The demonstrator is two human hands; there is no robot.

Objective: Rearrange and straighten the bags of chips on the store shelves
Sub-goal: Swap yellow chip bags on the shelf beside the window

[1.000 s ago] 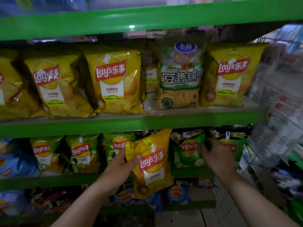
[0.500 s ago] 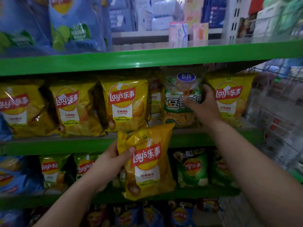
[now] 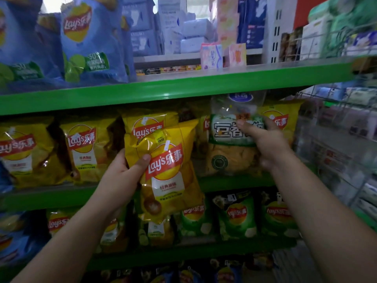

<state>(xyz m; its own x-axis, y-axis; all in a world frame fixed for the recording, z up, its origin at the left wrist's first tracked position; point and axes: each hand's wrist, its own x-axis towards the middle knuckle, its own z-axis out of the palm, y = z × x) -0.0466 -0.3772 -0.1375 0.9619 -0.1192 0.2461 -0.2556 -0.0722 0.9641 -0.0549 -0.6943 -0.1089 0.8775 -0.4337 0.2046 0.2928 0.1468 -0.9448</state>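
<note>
Left hand (image 3: 124,176) grips yellow Lay's bag (image 3: 169,172) by its left edge, in front of middle shelf (image 3: 234,181). Right hand (image 3: 265,144) clasps green-white snack bag (image 3: 230,139) standing on that shelf, between yellow bags. Advice: shift odd bag clear, seat yellow bag upright, logo out. Readable: "Lay's", "1938".

Green shelf (image 3: 234,181) carries yellow chip bags (image 3: 85,152) and a green-and-clear snack bag (image 3: 230,156) standing upright in a row
</note>
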